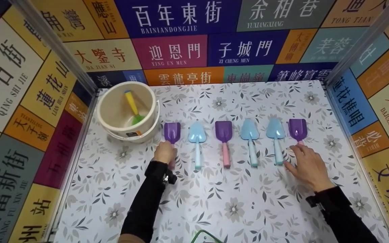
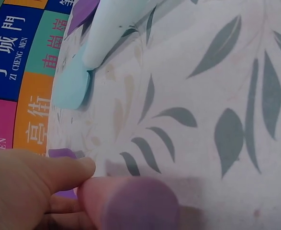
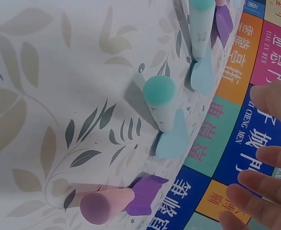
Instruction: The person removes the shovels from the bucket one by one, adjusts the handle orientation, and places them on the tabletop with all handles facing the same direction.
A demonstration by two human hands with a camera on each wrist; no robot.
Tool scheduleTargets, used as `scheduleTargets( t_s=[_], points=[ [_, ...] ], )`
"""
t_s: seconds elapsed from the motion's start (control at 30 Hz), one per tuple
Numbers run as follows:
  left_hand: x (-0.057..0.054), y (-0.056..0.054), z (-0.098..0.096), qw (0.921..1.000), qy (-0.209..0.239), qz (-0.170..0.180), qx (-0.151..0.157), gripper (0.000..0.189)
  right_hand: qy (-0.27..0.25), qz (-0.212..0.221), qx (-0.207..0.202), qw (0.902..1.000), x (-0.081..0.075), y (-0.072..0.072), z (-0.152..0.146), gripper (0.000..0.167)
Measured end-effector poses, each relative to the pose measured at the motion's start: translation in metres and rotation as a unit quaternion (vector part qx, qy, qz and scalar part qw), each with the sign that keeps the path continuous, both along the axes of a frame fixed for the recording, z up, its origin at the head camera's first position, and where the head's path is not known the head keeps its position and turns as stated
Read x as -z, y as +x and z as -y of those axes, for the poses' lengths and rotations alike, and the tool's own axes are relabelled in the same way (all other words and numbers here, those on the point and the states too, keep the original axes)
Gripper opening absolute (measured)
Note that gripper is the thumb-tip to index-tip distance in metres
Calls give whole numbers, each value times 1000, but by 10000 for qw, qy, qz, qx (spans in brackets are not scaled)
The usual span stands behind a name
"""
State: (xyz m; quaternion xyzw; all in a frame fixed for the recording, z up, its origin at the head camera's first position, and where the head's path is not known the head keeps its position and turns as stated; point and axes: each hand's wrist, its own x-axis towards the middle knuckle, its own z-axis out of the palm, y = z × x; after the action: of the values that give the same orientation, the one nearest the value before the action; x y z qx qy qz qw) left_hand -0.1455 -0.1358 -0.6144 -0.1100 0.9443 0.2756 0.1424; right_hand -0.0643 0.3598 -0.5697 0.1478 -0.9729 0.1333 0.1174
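My left hand is at the leftmost purple toy shovel, thumb and fingers round its pink handle. In the right wrist view, the fingers of my right hand are spread and hold nothing. From the head, that right hand overlaps the handle of the rightmost purple shovel, beside a light blue shovel. Between the hands lie another purple shovel with a pink handle and two light blue ones, the left blue shovel and the middle blue shovel. All blades point away from me.
A cream bucket with a handle stands at the back left, holding a yellow and green tool. Printed sign panels wall the back and sides of the flower-patterned table. A green loop shows at the front edge.
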Motion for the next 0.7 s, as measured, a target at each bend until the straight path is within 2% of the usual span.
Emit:
scheduleTargets(
  t_s=[0.2,0.37,0.47,0.57,0.7],
  points=[
    [-2,3,4,9993,12,-361,105,27,1,-131,-56,9999,0,-1,0,56],
    [-12,6,8,9967,-202,-727,313,29,19,-146,-74,9999,-1,-2,0,57],
    [-25,6,10,9956,-267,-799,411,31,12,-81,-28,10000,-2,-2,-1,57],
    [-45,6,13,9930,-313,-965,600,37,-24,-13,23,10000,-3,-2,-2,58],
    [-77,3,19,9839,-194,-1593,782,38,-65,12,56,10000,-5,-2,-2,58]
  ],
)
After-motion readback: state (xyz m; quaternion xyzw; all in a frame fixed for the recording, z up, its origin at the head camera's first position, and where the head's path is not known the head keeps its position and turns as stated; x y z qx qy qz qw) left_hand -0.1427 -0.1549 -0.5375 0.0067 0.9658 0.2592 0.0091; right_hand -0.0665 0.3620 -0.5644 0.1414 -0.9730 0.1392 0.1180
